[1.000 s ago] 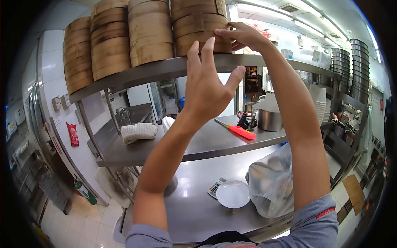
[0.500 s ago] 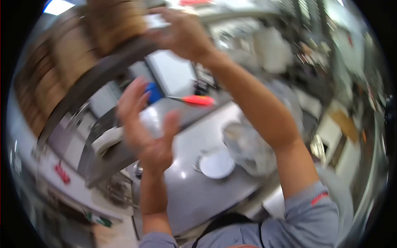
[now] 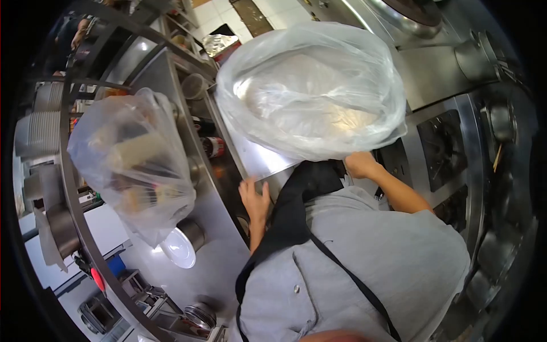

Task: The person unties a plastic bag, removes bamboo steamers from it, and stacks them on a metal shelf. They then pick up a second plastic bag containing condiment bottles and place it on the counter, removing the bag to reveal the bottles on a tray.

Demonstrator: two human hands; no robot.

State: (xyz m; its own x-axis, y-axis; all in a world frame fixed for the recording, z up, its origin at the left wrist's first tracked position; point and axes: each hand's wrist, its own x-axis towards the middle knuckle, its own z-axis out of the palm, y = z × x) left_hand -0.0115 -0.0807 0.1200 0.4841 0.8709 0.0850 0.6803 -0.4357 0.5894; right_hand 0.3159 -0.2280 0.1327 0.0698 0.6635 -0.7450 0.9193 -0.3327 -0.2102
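A large clear plastic bag [image 3: 319, 91], bulky and lined round something pale, fills the top middle in front of my body. Beneath it shows a shiny metal panel [image 3: 259, 157]. My left hand [image 3: 254, 199] is beside the panel's near corner, fingers apart, with nothing seen in it. My right hand [image 3: 363, 165] is curled close under the bag's near edge; whatever its fingers hold is hidden.
Left, a steel counter [image 3: 213, 268] carries another filled plastic bag [image 3: 137, 165] and a white round lid [image 3: 179, 249] by a metal container. Stacked plates [image 3: 39, 134] stand beyond a shelf rail. A stove burner [image 3: 441, 151] and pans [image 3: 501, 122] are at right.
My view has swung from the shelf of stacked round brown containers to the large bag beside the stove. Both hands came down from their raised positions; the right no longer reaches toward the shelf.
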